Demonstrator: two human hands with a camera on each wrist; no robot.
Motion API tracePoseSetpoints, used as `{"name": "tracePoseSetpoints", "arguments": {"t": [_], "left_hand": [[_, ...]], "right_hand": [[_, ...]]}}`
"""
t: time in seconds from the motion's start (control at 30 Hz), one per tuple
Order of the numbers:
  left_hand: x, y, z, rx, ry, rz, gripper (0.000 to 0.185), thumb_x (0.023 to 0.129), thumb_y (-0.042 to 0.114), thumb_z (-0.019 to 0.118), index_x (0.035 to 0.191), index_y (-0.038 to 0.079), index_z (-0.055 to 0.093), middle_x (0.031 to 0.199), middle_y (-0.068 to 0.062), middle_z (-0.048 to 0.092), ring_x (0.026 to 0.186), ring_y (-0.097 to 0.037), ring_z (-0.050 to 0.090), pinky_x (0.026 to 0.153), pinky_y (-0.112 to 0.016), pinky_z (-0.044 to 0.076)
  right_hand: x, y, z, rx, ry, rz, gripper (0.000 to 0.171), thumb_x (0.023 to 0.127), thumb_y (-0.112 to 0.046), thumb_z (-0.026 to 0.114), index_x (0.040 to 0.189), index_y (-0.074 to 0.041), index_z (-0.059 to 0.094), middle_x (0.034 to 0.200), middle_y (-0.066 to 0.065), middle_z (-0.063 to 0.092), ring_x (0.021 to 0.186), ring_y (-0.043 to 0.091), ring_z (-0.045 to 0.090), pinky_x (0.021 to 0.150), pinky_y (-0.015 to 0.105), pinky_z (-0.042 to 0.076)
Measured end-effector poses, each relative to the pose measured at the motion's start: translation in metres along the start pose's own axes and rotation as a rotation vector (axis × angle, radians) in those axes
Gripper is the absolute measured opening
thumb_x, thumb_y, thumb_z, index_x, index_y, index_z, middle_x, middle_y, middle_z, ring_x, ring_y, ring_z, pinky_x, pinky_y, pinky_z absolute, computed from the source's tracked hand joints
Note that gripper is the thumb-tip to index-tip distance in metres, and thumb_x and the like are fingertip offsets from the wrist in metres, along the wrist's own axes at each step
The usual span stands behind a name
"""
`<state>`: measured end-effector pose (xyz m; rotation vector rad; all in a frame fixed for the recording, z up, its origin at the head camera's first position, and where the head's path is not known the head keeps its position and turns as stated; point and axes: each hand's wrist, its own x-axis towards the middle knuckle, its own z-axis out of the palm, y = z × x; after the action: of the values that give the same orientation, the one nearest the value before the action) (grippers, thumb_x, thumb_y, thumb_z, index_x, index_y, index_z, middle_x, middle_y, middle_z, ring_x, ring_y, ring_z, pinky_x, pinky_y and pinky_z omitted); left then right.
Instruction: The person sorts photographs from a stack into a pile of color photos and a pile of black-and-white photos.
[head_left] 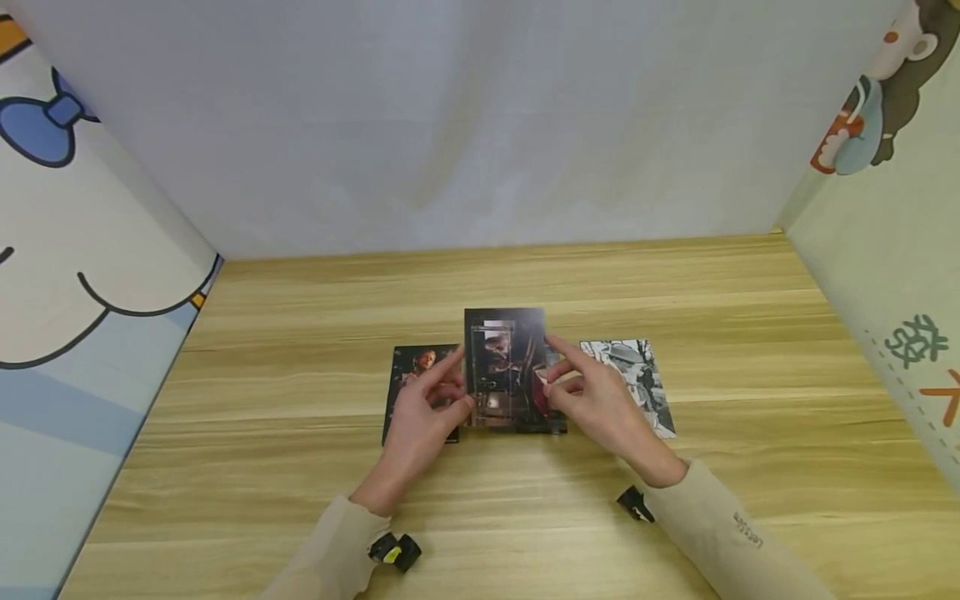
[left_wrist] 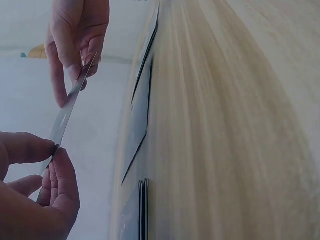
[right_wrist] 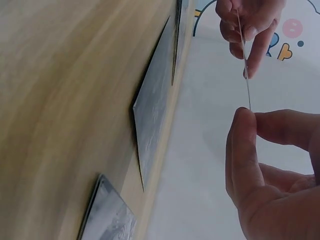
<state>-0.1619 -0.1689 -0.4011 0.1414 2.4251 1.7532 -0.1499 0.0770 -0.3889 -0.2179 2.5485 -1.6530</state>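
Both hands hold one dark photo card (head_left: 504,354) lifted above the wooden table (head_left: 285,475). My left hand (head_left: 462,382) pinches its left edge between thumb and fingers. My right hand (head_left: 552,368) pinches its right edge. In the left wrist view the card (left_wrist: 70,107) shows edge-on between my left hand (left_wrist: 54,147) and right hand (left_wrist: 80,70). The right wrist view also shows the card (right_wrist: 244,60) edge-on, running from my right hand (right_wrist: 250,112) to my left hand (right_wrist: 245,35). Another dark card (head_left: 528,421) lies flat beneath it.
A dark portrait card (head_left: 408,375) lies on the table to the left and a black-and-white card (head_left: 637,375) to the right. Cartoon-printed panels (head_left: 75,292) wall in both sides, with a white panel (head_left: 480,125) behind. Bare wood stretches beyond the cards.
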Motion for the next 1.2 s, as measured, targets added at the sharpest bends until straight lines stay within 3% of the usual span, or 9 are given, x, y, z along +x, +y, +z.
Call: {"name": "tracePoseSetpoints", "arguments": {"t": [0.3, 0.57, 0.77, 1.0, 1.2], "left_hand": [[-0.002, 0.003, -0.006, -0.065, 0.013, 0.016, 0.066, 0.087, -0.007, 0.07, 0.15, 0.008, 0.055, 0.114, -0.014, 0.063, 0.096, -0.022, 0.065, 0.076, -0.022, 0.056], [-0.005, 0.003, -0.013, -0.07, 0.008, 0.001, 0.065, 0.091, -0.007, 0.069, 0.151, 0.011, 0.055, 0.115, -0.013, 0.061, 0.097, -0.021, 0.064, 0.074, -0.02, 0.055], [-0.006, 0.002, -0.019, -0.078, 0.04, 0.0, 0.06, 0.092, -0.006, 0.068, 0.149, 0.01, 0.058, 0.114, -0.014, 0.063, 0.094, -0.016, 0.063, 0.071, -0.021, 0.054], [-0.007, 0.002, -0.027, -0.068, 0.069, 0.007, 0.051, 0.097, -0.001, 0.065, 0.146, 0.01, 0.06, 0.116, -0.014, 0.063, 0.098, -0.021, 0.064, 0.074, -0.019, 0.055], [-0.007, -0.001, -0.033, -0.093, 0.097, -0.002, 0.05, 0.095, -0.006, 0.064, 0.144, 0.007, 0.062, 0.115, -0.017, 0.063, 0.098, -0.021, 0.065, 0.075, -0.018, 0.056]], "right_hand": [[0.0, -0.006, 0.005, 0.004, 0.018, -0.029, 0.069, 0.091, 0.002, 0.068, 0.155, 0.001, 0.043, 0.108, 0.014, 0.068, 0.092, 0.027, 0.075, 0.058, 0.025, 0.056], [0.003, -0.012, 0.01, -0.026, 0.021, -0.029, 0.071, 0.091, -0.001, 0.071, 0.157, -0.003, 0.042, 0.107, 0.01, 0.068, 0.091, 0.023, 0.075, 0.067, 0.027, 0.06], [0.005, -0.016, 0.014, -0.009, 0.008, -0.033, 0.074, 0.091, -0.001, 0.07, 0.158, -0.002, 0.039, 0.108, 0.011, 0.068, 0.092, 0.024, 0.074, 0.068, 0.026, 0.06], [0.007, -0.021, 0.021, -0.003, -0.014, -0.05, 0.074, 0.091, 0.001, 0.069, 0.158, -0.002, 0.038, 0.107, 0.01, 0.067, 0.089, 0.021, 0.073, 0.068, 0.027, 0.061], [0.008, -0.024, 0.026, -0.008, -0.017, -0.079, 0.074, 0.09, 0.001, 0.069, 0.158, 0.0, 0.039, 0.106, 0.01, 0.067, 0.089, 0.021, 0.073, 0.069, 0.026, 0.061]]}}
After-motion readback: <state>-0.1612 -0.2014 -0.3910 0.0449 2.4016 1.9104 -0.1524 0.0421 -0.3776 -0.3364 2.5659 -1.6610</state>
